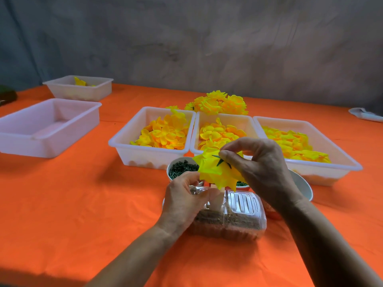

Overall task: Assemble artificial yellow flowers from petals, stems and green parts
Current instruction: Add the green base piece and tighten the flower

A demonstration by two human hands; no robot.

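Observation:
A half-built yellow flower [215, 170] is held above a clear plastic box [242, 216]. My left hand [186, 199] pinches it from below at its lower edge. My right hand [261, 164] pinches a small green star-shaped part [222, 161] against the flower's top. Behind stand three white trays of yellow petals: left [132, 151], middle [193, 137] and right [342, 160]. A white cup of dark green pieces [182, 167] sits just behind my left hand. Finished yellow flowers [219, 103] lie in a heap behind the trays.
An empty white tray [47, 139] sits at the left, and a smaller tray [83, 92] with a yellow piece is behind it. A second white cup [304, 187] shows behind my right wrist. An orange cloth [83, 204] covers the table. A white object [364, 114] lies far right.

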